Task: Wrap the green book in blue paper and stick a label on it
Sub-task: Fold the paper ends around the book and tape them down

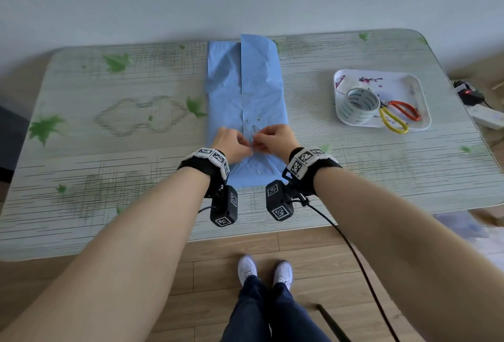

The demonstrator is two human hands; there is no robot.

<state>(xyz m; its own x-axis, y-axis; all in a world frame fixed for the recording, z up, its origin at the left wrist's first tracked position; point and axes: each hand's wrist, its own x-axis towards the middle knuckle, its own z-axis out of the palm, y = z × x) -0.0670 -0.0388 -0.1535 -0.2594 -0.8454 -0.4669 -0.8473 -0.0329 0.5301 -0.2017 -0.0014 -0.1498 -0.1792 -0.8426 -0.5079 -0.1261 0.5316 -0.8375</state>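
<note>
A long counter [341,167] with a pale lined pattern and green leaf prints is filling most of the view, standing on a wooden floor [218,287]. Blue paper [253,90] is lying down the counter's middle, running from the far edge toward the near side, folded over lengthwise so that one flap is overlapping the other along a straight seam. The green book is not showing; the paper is covering whatever lies under it. To the right, well apart from the paper, a white tray [409,79] is holding a roll of clear tape [361,104] and scissors [395,118] with orange and yellow handles. Both forearms are reaching in from below, each wearing a black wristband with printed markers. The left hand [231,144] and right hand [274,140] are meeting at the seam near the paper's near end, fingertips curled and pinching together at something small on the paper; what they are gripping is too small to tell.
</note>
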